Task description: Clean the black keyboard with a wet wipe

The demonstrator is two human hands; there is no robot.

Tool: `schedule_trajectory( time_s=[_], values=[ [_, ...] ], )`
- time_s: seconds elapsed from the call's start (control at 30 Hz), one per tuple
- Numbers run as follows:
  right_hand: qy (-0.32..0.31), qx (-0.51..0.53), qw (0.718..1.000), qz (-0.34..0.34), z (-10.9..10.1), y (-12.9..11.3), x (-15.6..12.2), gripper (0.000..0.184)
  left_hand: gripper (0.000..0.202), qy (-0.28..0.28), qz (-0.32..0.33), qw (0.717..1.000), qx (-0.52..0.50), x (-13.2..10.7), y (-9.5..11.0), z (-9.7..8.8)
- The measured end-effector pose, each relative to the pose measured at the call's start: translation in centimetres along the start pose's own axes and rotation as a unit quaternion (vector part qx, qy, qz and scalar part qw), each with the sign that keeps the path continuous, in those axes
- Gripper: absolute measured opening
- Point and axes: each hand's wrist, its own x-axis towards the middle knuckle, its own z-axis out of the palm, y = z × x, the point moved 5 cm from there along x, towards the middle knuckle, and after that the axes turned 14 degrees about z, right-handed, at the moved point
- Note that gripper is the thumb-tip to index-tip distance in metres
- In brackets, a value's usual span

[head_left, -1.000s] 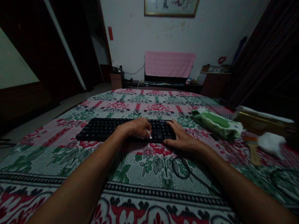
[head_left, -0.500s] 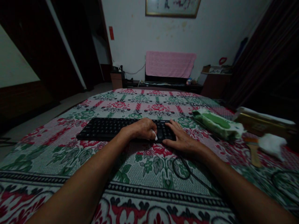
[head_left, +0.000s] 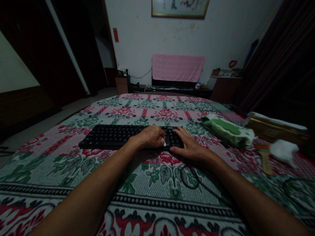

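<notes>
A black computer keyboard lies flat on the flowered cloth in front of me. My left hand is closed over its right half, with a small white wipe poking out between the fingers beside the number pad. Most of that wipe is hidden in the fist. My right hand grips the keyboard's right end, thumb at the near edge and fingers stretched toward the far edge. From under the right wrist a black cable loops out over the cloth.
To the right lie a green and white wipes pack, a brush with a wooden handle, a crumpled white tissue and a golden box. Another dark cable curls at the right. A pink cloth hangs by the far wall.
The view has shifted slightly, moving most things a little left in the picture. My left hand and the wipe have moved slightly over the keys; my right hand keeps its place on the keyboard.
</notes>
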Motion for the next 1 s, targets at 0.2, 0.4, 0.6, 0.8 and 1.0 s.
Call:
schedule_trajectory(
  time_s=[0.2,0.4,0.6,0.8,1.0],
  values=[
    [0.008,-0.002,1.0,-0.003,0.0,0.1,0.1,0.077,0.024,-0.001,0.013,1.0,-0.009,0.0,0.3,0.2],
    [0.005,-0.002,1.0,-0.002,0.1,0.0,0.1,0.077,0.025,0.019,-0.001,1.0,0.008,0.0,0.2,0.2],
    [0.012,-0.015,1.0,0.014,0.2,-0.2,0.0,0.076,0.024,0.002,0.002,1.0,-0.019,0.0,0.0,0.3],
    [0.052,0.006,0.998,-0.025,0.2,-0.4,0.3,0.072,0.023,0.019,-0.003,1.0,-0.007,-0.1,-0.1,0.1],
    [0.077,0.018,0.996,-0.033,0.3,-1.5,0.2,0.069,0.024,-0.01,-0.033,0.999,-0.014,-0.4,-0.8,-0.2]
  ],
)
